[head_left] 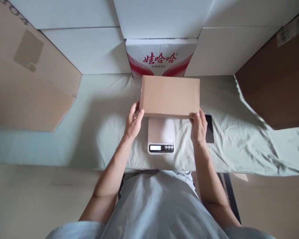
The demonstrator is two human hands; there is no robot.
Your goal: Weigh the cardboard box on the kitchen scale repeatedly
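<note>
A plain brown cardboard box (169, 96) is held between both hands over the far part of a white digital kitchen scale (161, 135). My left hand (133, 122) grips the box's near left corner. My right hand (198, 127) grips its near right corner. The scale's display and buttons face me and stay uncovered. Whether the box rests on the scale's platform or hovers just above it, I cannot tell.
A pale green cloth (94, 126) covers the table. A dark phone (209, 128) lies just right of my right hand. A white carton with red print (161, 58) stands behind the box. Large brown cartons (27, 73) (281, 79) flank both sides, white boxes (89, 49) at the back.
</note>
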